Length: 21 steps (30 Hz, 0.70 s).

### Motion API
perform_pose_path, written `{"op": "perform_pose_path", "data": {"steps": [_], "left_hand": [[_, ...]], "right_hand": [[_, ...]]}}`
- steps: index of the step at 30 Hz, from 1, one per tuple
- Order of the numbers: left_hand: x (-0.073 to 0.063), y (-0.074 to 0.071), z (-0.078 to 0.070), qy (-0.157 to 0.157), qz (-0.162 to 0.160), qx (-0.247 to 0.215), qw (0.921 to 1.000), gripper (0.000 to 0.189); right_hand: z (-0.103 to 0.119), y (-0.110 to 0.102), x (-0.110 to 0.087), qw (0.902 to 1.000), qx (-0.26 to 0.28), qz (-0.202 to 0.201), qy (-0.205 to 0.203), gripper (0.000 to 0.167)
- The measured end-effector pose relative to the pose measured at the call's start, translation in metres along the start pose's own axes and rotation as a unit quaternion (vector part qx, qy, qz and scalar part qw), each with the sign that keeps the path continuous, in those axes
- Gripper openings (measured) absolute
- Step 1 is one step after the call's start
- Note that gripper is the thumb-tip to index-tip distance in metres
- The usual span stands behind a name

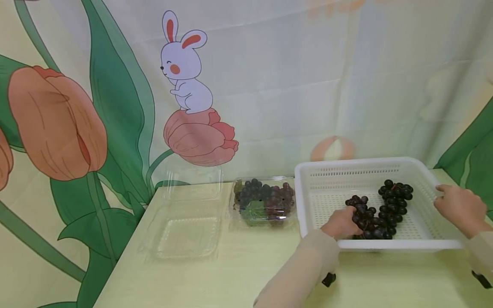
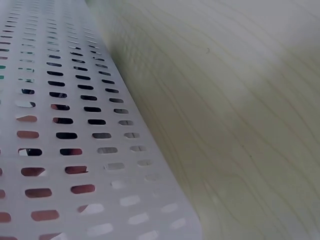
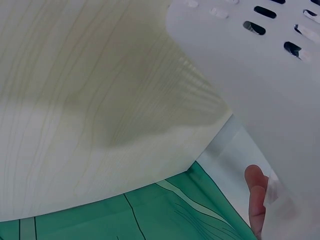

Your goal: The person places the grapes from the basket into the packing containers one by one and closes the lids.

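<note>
Dark grapes (image 1: pixel 375 220) lie in bunches inside a white perforated basket (image 1: pixel 400 244). My left hand (image 1: pixel 340 223) reaches over the basket's front wall, with its fingers and thumb about the left part of the grapes; some fingertips are hidden among them. At the basket's right side, my right hand (image 1: pixel 460 207) holds the rim. Its fingers (image 3: pixel 256 200) show beyond the wall in the right wrist view. Through the slots in the left wrist view, parts of the left hand (image 2: pixel 37 192) and dark grapes (image 2: pixel 65 135) show.
Left of the basket stands a clear plastic box (image 1: pixel 262 203) with dark and reddish grapes inside, its lid down. Farther left, another clear clamshell box (image 1: pixel 188 237) lies with its lid raised against the printed backdrop (image 1: pixel 265 107). The pale wood-grain table (image 1: pixel 246 273) extends in front.
</note>
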<state>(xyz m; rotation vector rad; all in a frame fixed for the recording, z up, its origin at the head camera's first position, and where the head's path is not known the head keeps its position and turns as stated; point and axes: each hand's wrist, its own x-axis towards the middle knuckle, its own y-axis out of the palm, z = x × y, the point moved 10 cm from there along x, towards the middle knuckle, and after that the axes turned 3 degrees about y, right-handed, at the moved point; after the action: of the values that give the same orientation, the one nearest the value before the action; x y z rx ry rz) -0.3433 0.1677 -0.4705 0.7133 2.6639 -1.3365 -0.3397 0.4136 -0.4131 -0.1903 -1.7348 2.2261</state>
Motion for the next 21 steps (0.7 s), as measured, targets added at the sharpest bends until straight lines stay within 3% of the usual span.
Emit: {"op": "perform_pose_path", "data": {"steps": [13, 18, 21], "left_hand": [[0.006, -0.023, 0.003, -0.006, -0.082, 0.005, 0.9966, 0.041], [0.007, -0.025, 0.004, -0.002, -0.085, 0.01, 0.9964, 0.04], [0.007, -0.02, 0.005, -0.008, -0.067, -0.008, 0.9977, 0.042]], "right_hand": [[0.003, -0.003, -0.003, 1.0, 0.0, -0.001, -0.001, 0.042], [0.003, -0.004, -0.004, 1.0, -0.005, 0.0, 0.004, 0.042], [0.004, -0.005, -0.004, 1.0, -0.006, 0.002, 0.005, 0.042]]}}
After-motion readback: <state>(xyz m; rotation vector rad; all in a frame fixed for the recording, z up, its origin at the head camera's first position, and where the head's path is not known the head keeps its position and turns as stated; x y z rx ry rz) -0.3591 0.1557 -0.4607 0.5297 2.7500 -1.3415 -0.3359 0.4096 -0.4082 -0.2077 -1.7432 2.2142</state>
